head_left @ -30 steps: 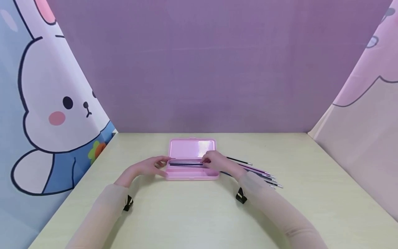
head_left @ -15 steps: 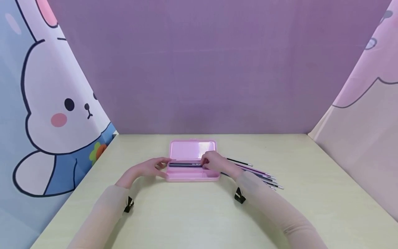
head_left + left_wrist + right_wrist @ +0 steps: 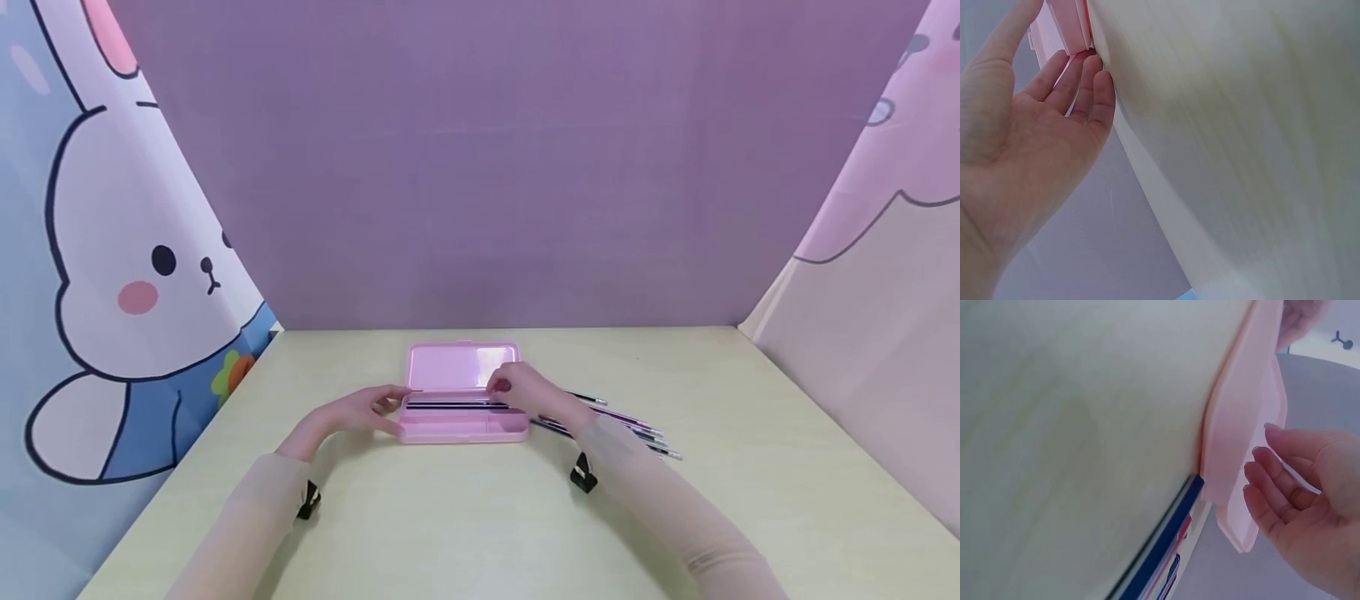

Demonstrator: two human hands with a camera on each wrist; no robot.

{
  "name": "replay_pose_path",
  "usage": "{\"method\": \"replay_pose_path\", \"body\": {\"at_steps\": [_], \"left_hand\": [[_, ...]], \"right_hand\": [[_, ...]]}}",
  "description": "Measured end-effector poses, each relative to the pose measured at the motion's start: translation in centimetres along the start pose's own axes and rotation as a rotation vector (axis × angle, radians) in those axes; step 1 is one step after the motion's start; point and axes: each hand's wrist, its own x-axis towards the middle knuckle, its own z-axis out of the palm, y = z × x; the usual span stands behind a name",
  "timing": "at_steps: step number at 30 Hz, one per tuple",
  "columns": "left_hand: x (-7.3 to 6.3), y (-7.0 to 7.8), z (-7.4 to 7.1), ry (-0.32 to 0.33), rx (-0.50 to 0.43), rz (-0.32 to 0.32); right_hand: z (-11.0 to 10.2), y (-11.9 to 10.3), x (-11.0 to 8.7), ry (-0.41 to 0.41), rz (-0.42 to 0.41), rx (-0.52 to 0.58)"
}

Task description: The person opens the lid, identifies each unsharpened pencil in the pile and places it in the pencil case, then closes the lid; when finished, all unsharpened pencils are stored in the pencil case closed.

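A pink pencil case lies with its lid raised on the table. Dark pencils rest lengthwise in its rear compartment. My left hand spans the case's left end, thumb by the front corner and fingertips by the hinge; the left wrist view shows these fingers relaxed against the pink end. Over the right end of the rear compartment is my right hand. In the right wrist view that hand has loosely bent fingers with nothing between them, beside the raised lid.
Several loose pencils, dark and purple, lie fanned to the right of the case, partly under the right forearm. A purple wall rises at the table's back edge, with printed cloths on both sides.
My right fingers have let go of the pencils at the rear compartment and lifted slightly; the pencils now lie down inside it. My left hand stays at the case's left end.
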Motion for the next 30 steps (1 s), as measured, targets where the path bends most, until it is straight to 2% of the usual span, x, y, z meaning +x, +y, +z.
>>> {"method": "replay_pose_path", "body": {"at_steps": [8,21,26,30], "left_hand": [[0.1,-0.2,0.1,-0.003,-0.005,0.008],[0.2,-0.2,0.1,0.002,-0.003,0.005],[0.4,-0.4,0.2,0.002,0.005,-0.006],[0.5,-0.5,0.2,-0.001,0.013,-0.002]], "right_hand": [[-0.8,0.7,-0.9,0.033,0.008,0.082],[-3.0,1.0,-3.3,0.126,-0.018,0.090],[-3.5,1.8,-4.4,0.143,-0.027,0.080],[-3.9,2.7,-5.3,0.144,0.002,0.081]]}}
